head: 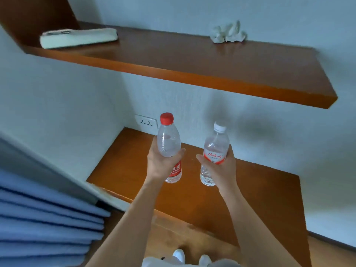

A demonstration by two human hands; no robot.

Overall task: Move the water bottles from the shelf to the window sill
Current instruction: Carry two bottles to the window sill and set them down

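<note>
My left hand (160,164) grips a clear water bottle with a red cap and red label (168,139) around its middle, holding it upright. A second clear bottle, with a white cap and red-and-white label (215,145), stands upright in my right hand (221,166). Both bottles hang in the air above the lower wooden shelf (260,199), close side by side. The upper wooden shelf (192,60) holds no bottles. No window sill shows in this view.
A folded pale towel (79,37) lies at the upper shelf's left end and a crumpled white cloth (228,32) at its back. A wall socket (145,122) sits behind the lower shelf. Blue pleated curtain (44,224) fills the lower left. White shoes (179,256) stand on the wood floor.
</note>
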